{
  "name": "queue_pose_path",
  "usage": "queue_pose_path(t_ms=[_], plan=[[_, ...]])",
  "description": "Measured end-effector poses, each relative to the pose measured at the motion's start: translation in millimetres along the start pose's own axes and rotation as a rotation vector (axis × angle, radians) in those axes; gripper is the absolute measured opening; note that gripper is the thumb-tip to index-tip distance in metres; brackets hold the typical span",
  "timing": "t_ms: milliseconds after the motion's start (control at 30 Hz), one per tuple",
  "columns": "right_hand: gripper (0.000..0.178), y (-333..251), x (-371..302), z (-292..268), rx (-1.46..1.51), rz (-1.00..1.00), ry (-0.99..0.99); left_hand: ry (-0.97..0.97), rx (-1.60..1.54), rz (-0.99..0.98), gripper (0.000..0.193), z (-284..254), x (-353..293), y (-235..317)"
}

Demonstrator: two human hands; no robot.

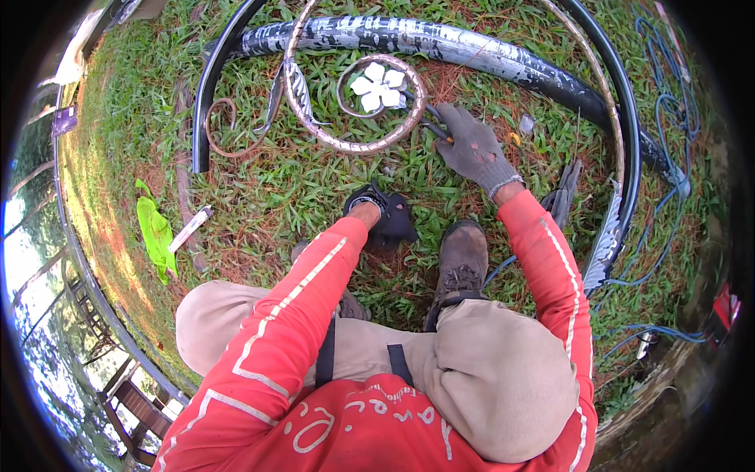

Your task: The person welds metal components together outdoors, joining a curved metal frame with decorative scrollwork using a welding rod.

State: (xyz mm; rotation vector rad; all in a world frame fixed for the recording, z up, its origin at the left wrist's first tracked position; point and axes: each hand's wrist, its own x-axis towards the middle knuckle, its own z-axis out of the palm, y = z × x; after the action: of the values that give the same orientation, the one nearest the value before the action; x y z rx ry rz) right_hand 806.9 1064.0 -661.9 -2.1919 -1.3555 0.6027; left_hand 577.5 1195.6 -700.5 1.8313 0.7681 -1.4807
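My right hand (469, 145), in a worn grey glove, closes on a dark-handled tool (435, 126) that looks like pliers with orange on the handle. The tool reaches toward a white metal flower (377, 87) inside a scrolled, hammered metal bar (358, 146). Much of the tool is hidden by the glove and the scroll. Between my boots, my left hand (391, 223) hangs low over the grass in a dark glove with a hole in it. The fingers of that hand point away and are too dark to make out.
A thick pipe with peeling black paint (409, 35) lies behind the scroll. Black curved bars (209, 110) flank it. Blue cable (668, 118) snakes along the right. A dark grey glove (563, 193) lies right of my arm, a bright green cloth (154, 228) to the left.
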Motion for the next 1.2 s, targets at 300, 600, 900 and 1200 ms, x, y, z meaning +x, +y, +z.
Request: queue_pose_path(t_ms=[300, 600, 900, 1200], plan=[[0.047, 8.3, -9.0, 7.3, 0.056, -0.051, 0.134, 0.034, 0.026, 0.016, 0.063, 2.3, -0.7, 3.3], [0.042, -11.1, -23.2, -7.1, 0.036, 0.265, -0.049, 0.06, 0.032, 0.025, 0.062, 9.3, -10.7, 15.6], [0.064, -32.3, -15.6, -1.6, 0.254, 0.18, 0.016, 0.035, 0.034, 0.05, 0.06, 12.6, -31.4, 14.0], [0.064, -23.2, -72.4, 8.6, 0.031, 0.265, 0.173, 0.024, 0.174, 0.185, 0.053, 2.7, -63.8, 39.7]])
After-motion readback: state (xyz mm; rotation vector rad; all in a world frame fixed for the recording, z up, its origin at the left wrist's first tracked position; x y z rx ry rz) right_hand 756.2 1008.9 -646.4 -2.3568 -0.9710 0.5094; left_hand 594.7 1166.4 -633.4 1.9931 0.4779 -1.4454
